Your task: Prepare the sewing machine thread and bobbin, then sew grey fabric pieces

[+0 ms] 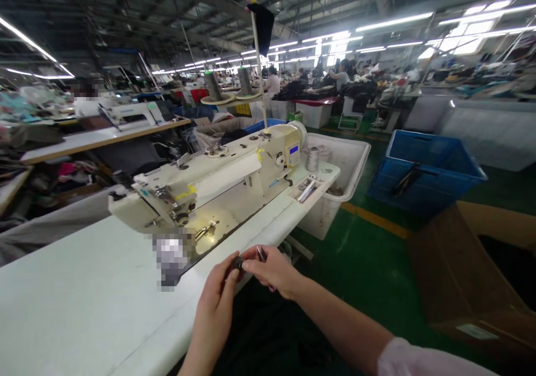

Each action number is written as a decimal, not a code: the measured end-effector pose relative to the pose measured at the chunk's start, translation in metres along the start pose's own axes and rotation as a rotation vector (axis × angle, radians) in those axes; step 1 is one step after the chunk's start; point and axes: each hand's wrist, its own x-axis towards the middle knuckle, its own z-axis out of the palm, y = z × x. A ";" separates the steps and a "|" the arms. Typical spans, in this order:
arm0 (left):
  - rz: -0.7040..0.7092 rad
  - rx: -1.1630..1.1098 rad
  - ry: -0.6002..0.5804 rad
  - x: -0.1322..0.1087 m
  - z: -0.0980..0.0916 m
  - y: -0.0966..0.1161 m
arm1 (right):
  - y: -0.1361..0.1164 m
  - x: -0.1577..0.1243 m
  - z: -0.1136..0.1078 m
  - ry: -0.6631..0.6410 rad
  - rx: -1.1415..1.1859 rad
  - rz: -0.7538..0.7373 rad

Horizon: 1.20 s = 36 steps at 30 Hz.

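Observation:
A small dark round metal part, which looks like a bobbin case, sits between my two hands at the front edge of the table. My left hand pinches it between thumb and fingers. From the other side, the fingertips of my right hand touch it. A slim shiny tool runs through my right hand, its lower end showing below the palm; its exact kind is unclear. Just beyond my hands stands a cream sewing machine with its needle area to the left.
The white table carries the machine, a grey thread cone and a small tray. A white bin is behind its right end. Blue crate and cardboard box stand on the floor at right. Other people work farther back.

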 end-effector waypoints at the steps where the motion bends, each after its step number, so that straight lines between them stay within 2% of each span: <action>1: -0.014 -0.013 -0.001 0.001 0.001 0.000 | 0.000 0.000 -0.001 0.004 -0.015 -0.004; 11: -0.077 -0.146 -0.004 -0.001 0.011 0.018 | -0.002 -0.002 -0.008 0.127 -0.186 -0.270; 16: -0.195 -0.386 -0.011 -0.003 0.013 0.023 | 0.002 -0.004 -0.011 0.116 -0.219 -0.294; 21: -0.284 -0.500 -0.026 0.000 0.013 0.026 | 0.006 -0.004 -0.015 0.203 -0.343 -0.365; 28: -0.333 -0.680 -0.081 0.008 0.016 0.032 | 0.002 -0.008 -0.019 0.182 -0.330 -0.347; 34: -0.375 -0.815 -0.093 0.012 0.017 0.034 | -0.005 -0.010 -0.023 0.098 -0.201 -0.294; 36: -0.399 -0.846 -0.121 0.012 0.016 0.034 | -0.005 -0.010 -0.024 0.037 -0.137 -0.229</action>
